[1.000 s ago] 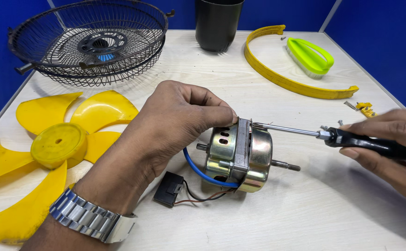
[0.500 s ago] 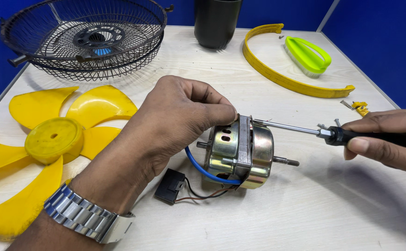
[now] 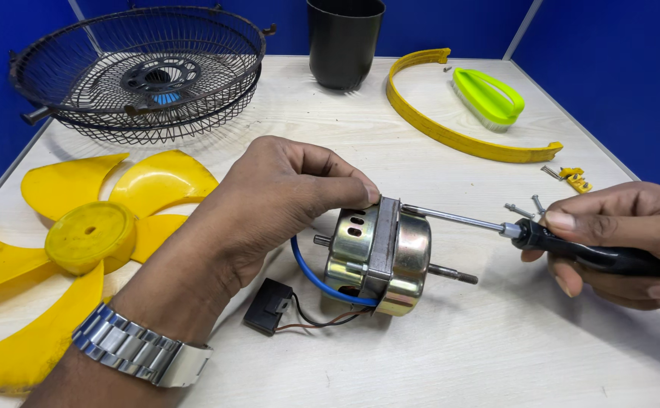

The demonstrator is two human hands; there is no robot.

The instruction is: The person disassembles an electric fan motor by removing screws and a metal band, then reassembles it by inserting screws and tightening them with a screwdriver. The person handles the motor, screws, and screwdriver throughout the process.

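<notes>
Two hands work: left hand (image 3: 269, 200) clamps the shiny ribbed metal motor (image 3: 379, 257), right hand (image 3: 621, 242) grips a black-handled screwdriver (image 3: 541, 236).

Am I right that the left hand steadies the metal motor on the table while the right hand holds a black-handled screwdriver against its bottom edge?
Not quite. The head view shows the screwdriver in the right hand meeting the motor at its top edge, not the bottom. The left hand does steady it on the table.

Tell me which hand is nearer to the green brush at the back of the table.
Right. The right hand, holding the screwdriver, sits below the green brush on the same side of the table. The left hand grips the motor farther toward the table's middle.
</notes>
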